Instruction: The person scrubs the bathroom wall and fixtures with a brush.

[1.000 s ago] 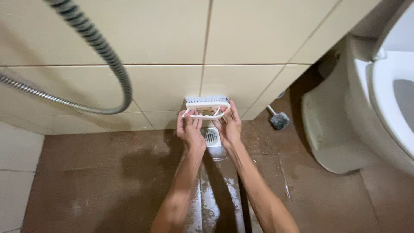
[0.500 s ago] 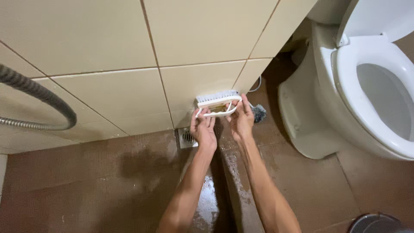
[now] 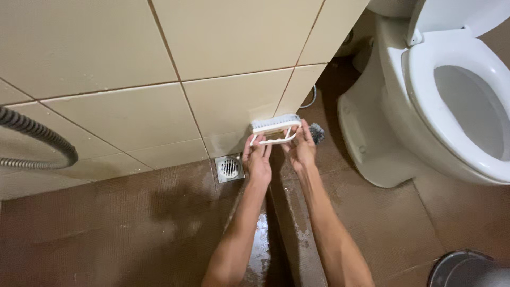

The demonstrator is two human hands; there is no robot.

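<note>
Reaching out from 6 o'clock, both bare forearms run up the middle of the view over a wet streak on the brown floor. At 5 o'clock, bottom right corner, part of a grey round bucket rim. Left hand and right hand meet just above centre, both gripping the white scrub brush: left fingers curled around the left end of the loop handle, right fingers spread narrow along the right end, thumb under. Brush bristles press against the cream wall tiles low down, near the tile corner at 12 o'clock from the hands. Square floor drain sits at 9 o'clock of the left hand, just beside it, uncovered. A dark toilet-brush head lies at 3 o'clock of the right hand, partly hidden behind the fingers. White toilet fills 2 o'clock, seat down, lid up. Metal shower hose loops at 9 o'clock, far left.

Change: compared with a second ago, brush and hands have slid right along the wall base; the drain was under the hands then, now clear to the left. Grip unchanged, two-handed. Judging by that, scrubbing is working rightward along the bottom tile row toward the corner by the toilet.
</note>
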